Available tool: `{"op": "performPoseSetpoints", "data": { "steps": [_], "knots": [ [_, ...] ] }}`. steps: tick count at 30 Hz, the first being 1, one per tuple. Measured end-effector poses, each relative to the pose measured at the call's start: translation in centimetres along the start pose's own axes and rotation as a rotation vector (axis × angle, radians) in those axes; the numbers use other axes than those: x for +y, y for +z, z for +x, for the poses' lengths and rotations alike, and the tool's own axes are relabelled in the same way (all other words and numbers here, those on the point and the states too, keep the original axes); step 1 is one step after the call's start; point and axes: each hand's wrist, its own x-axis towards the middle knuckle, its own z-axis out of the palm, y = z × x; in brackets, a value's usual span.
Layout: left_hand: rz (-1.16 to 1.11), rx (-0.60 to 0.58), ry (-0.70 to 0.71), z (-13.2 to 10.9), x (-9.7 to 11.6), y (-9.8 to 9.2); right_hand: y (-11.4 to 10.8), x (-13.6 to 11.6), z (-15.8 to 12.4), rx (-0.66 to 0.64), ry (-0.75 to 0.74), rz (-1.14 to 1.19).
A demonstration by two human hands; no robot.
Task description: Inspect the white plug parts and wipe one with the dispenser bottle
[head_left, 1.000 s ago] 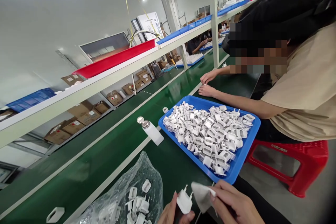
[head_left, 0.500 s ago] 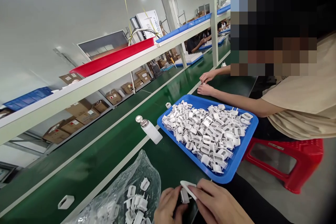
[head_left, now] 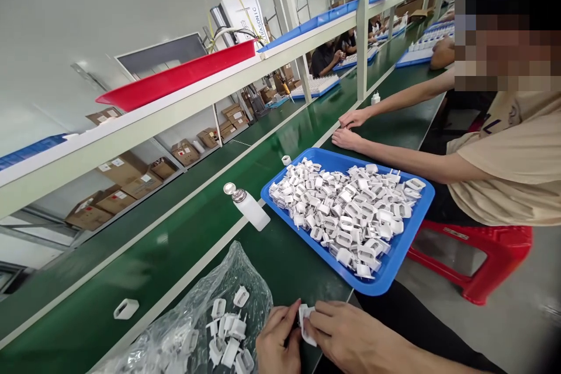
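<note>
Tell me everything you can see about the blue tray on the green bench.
The blue tray is a shallow rectangular one, plastic by its look, with a raised rim and rounded corners. It lies flat on the green bench, turned at an angle, its near corner jutting past the bench edge. It holds a loose heap of small white plug parts, some with metal pins showing. A white pump bottle lies beside its left edge. No hand touches it; a co-worker's forearm passes just behind its far rim.

Both hands sit low and close together, fingertips meeting. Left hand (head_left: 274,342): fingers curled, thumb toward the right hand, pinching. Right hand (head_left: 350,336): palm down, fingers bent toward the left hand, forearm trailing right.
</note>
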Motion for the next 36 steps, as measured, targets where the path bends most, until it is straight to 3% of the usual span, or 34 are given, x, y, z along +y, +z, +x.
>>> {"op": "performPoseSetpoints", "data": {
  "steps": [36],
  "knots": [
    [0.050,0.053,0.064,-0.3,-1.8,1.1,0.4,0.5,0.9,-0.157,-0.093,-0.048]
  ]
}}
